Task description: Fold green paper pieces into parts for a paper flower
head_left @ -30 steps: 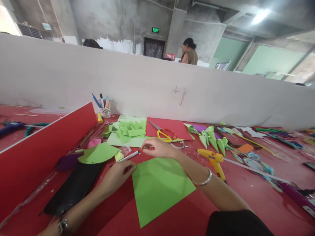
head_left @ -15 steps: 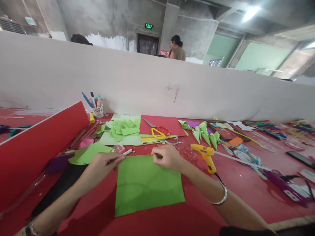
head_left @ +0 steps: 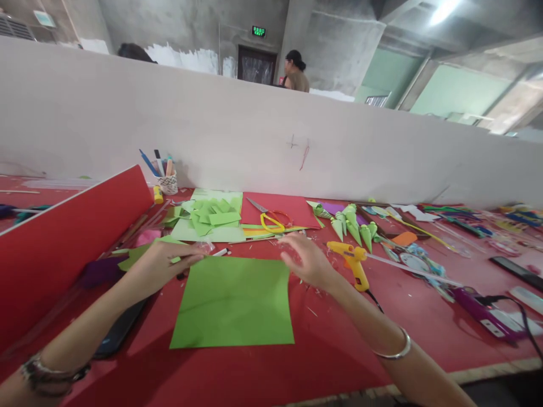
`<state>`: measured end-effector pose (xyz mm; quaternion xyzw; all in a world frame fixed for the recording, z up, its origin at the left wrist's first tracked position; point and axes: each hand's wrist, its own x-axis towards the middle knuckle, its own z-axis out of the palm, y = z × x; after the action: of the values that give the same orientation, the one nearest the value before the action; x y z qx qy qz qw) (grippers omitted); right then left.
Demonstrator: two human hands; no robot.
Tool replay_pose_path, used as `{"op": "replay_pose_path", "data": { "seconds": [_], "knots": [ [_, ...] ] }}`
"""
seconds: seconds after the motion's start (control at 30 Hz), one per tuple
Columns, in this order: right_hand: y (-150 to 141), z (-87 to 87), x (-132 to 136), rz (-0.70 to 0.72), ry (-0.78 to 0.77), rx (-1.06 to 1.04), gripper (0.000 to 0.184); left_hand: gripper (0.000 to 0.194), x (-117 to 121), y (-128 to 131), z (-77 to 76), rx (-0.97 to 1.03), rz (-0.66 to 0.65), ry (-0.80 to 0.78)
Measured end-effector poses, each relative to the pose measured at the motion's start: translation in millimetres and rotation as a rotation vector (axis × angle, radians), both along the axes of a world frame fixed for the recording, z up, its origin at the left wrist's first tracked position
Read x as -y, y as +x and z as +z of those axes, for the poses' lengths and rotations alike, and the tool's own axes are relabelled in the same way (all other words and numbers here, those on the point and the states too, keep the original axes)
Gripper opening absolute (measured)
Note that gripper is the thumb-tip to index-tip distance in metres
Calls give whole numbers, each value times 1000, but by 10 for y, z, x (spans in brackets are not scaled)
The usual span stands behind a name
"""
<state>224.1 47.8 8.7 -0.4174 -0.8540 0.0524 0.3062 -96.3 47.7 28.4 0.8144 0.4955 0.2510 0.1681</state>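
A sheet of green paper (head_left: 237,305) is in front of me over the red table. Its upper left corner is pinched between the thumb and fingers of my left hand (head_left: 159,265). By the upper right corner is my right hand (head_left: 309,263), with thumb and fingers apart and nothing between them. Behind the sheet's top edge lies a white-capped pen (head_left: 220,252), partly hidden. Under my left forearm are a dark flat object (head_left: 121,328) and more green paper, mostly covered by the hand.
Cut green pieces (head_left: 218,215) lie at the back, with yellow-handled scissors (head_left: 271,220) on red paper (head_left: 297,204). Green paper cones (head_left: 354,225) and a yellow glue gun (head_left: 352,260) lie to the right. A red panel (head_left: 76,243) and a pen cup (head_left: 167,182) stand left.
My right hand has let go of the green paper's top edge, moved right and opened. The sheet has shifted left with my left hand, uncovering more of the dark object.
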Motion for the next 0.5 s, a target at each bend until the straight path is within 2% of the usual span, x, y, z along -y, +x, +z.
{"op": "replay_pose_path", "data": {
  "seconds": [0.1,0.17,0.23,0.3,0.37,0.43,0.5],
  "knots": [
    [-206,67,49,141,-139,97,18,33,-19,112,14,76,6,-57],
    [-241,69,46,159,-259,91,19,36,-20,138,19,139,35,-130],
    [-198,53,22,117,-338,1,23,42,-9,122,-5,221,28,-268],
    [-118,26,-7,45,-360,-120,23,45,17,87,-65,305,-39,-445],
    [-44,-20,-28,-21,-366,-210,24,36,53,64,-147,364,-108,-583],
    [-3,-91,-35,-68,-388,-260,24,22,81,67,-231,402,-97,-622],
    [1,-184,-30,-92,-426,-282,26,24,88,91,-296,452,-35,-598]
  ]
}}
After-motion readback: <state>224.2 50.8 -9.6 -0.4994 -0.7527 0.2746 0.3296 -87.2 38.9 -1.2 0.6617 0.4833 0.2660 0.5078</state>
